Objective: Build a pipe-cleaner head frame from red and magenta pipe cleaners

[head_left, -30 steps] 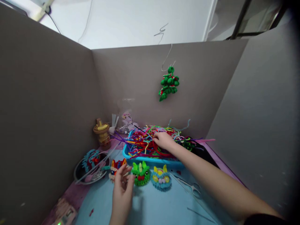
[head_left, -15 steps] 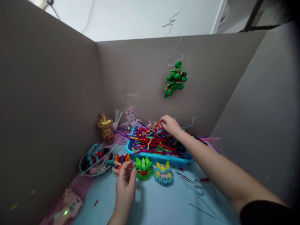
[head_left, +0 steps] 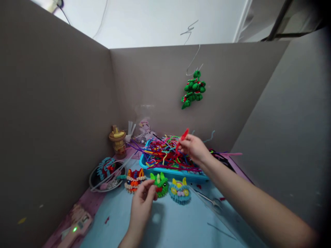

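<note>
In my right hand (head_left: 194, 148), pinched between thumb and fingers, is a short red pipe cleaner (head_left: 185, 133), raised over the blue tray (head_left: 170, 172) of many-coloured pipe cleaners (head_left: 165, 151). My left hand (head_left: 143, 197) hovers above the blue mat, fingers loosely curled and thumb apart from them, with nothing seen in it. It partly covers a green fuzzy animal head (head_left: 163, 189). To either side of that stand an orange, cream and blue head (head_left: 134, 179) and a light-blue head with yellow ears (head_left: 180, 193).
Scissors (head_left: 210, 199) lie on the right of the mat. A metal bowl (head_left: 93, 184) at left holds a blue fuzzy piece. Behind it are a brown cup (head_left: 117, 139) and white sticks (head_left: 131, 129). A green ornament (head_left: 194, 90) hangs from a wire. Grey panels surround the table.
My right hand has drawn back a little toward me from the pile, with the red pipe cleaner now showing clearly in it. My left hand has shifted slightly right, uncovering the orange head.
</note>
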Demonstrator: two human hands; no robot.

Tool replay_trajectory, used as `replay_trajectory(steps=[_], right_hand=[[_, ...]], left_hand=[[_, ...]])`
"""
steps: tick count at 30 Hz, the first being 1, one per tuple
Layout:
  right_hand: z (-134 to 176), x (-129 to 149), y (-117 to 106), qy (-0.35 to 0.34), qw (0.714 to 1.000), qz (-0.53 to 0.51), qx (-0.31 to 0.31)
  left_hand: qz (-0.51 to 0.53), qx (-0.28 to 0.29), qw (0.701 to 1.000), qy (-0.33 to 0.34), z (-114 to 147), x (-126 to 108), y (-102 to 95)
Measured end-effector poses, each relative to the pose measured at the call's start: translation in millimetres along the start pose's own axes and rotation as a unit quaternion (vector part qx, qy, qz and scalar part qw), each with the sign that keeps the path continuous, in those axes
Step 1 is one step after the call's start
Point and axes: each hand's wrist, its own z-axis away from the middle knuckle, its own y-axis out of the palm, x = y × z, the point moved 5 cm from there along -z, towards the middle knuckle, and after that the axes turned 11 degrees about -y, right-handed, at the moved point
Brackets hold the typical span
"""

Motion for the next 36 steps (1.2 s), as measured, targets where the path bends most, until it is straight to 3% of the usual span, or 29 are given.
replay_trajectory(steps=[2, 5, 10, 16, 25, 29, 36], right_hand=[[39.7, -14.1, 23.2, 0.064, 0.997, -0.010, 0.034], [87.5, -35.4, 45.9, 0.131, 0.991, -0.015, 0.036], [121.5, -62.0, 54.7, 0.192, 0.979, -0.074, 0.015], [115.8, -69.9, 30.0, 0.162, 0.972, -0.159, -0.059], [101.6, -65.1, -1.7, 0.113, 0.969, -0.197, -0.099], [99.2, -62.4, -6.2, 0.093, 0.968, -0.202, -0.116], [97.0, -59.0, -12.1, 0.102, 0.961, -0.219, -0.132]], left_hand=[[0.005, 0.026, 1.000, 0.002, 4.4, 0.7, 5.7], [-0.010, 0.017, 0.999, 0.033, 11.5, -0.3, 8.2], [-0.091, -0.012, 0.991, 0.098, 17.4, -10.7, 5.7], [-0.100, 0.015, 0.993, 0.064, 9.1, -7.1, 1.6], [0.094, 0.031, 0.994, -0.046, -6.0, 11.6, 0.8], [0.175, 0.023, 0.983, -0.053, -6.6, 9.3, 2.3], [0.194, 0.001, 0.980, -0.050, -8.2, 10.6, -2.0]])
